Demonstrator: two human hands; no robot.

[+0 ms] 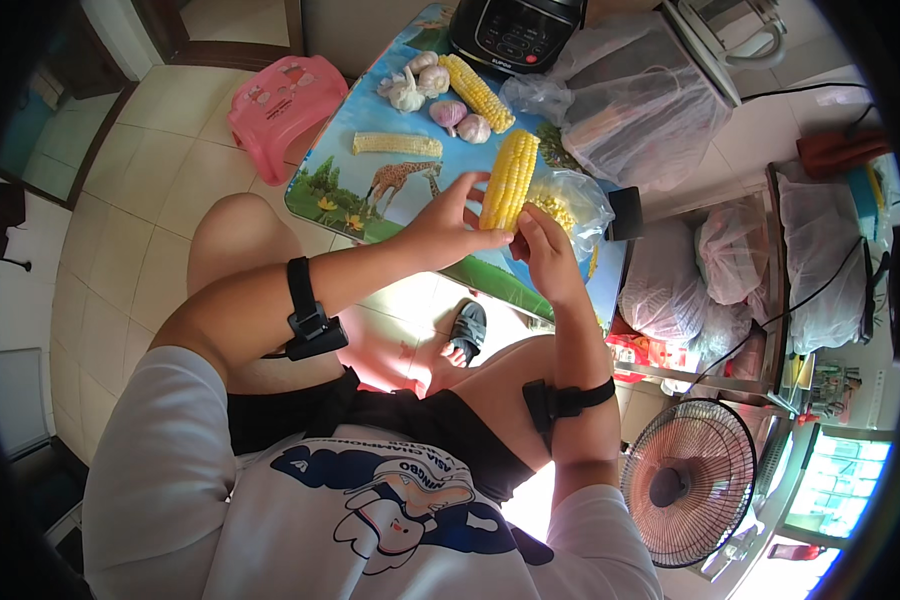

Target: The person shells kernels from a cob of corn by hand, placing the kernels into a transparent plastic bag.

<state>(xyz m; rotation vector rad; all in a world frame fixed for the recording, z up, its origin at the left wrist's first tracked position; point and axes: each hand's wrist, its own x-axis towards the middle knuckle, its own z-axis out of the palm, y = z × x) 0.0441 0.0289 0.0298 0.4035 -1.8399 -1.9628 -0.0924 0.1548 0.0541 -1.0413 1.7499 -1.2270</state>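
Both hands hold one yellow corn cob (511, 178) upright above the table's near edge. My left hand (454, 225) grips its lower left side, and the fingers of my right hand (546, 247) press at its lower right end. Behind the cob, a clear plastic bag (586, 206) holds loose corn kernels (551, 210). A second corn cob (478, 94), with kernels on it, lies farther back beside several garlic bulbs (405, 91) and a purplish bulb (448, 113). A stripped, pale cob (397, 144) rests to the left on the picture-printed tabletop (330, 180).
A black electric cooker (514, 34) and a large plastic bag (637, 105) stand at the back. Left of the table is a pink plastic stool (285, 112). A wire-caged fan (688, 482) stands at lower right, below a shelf of bags (664, 285).
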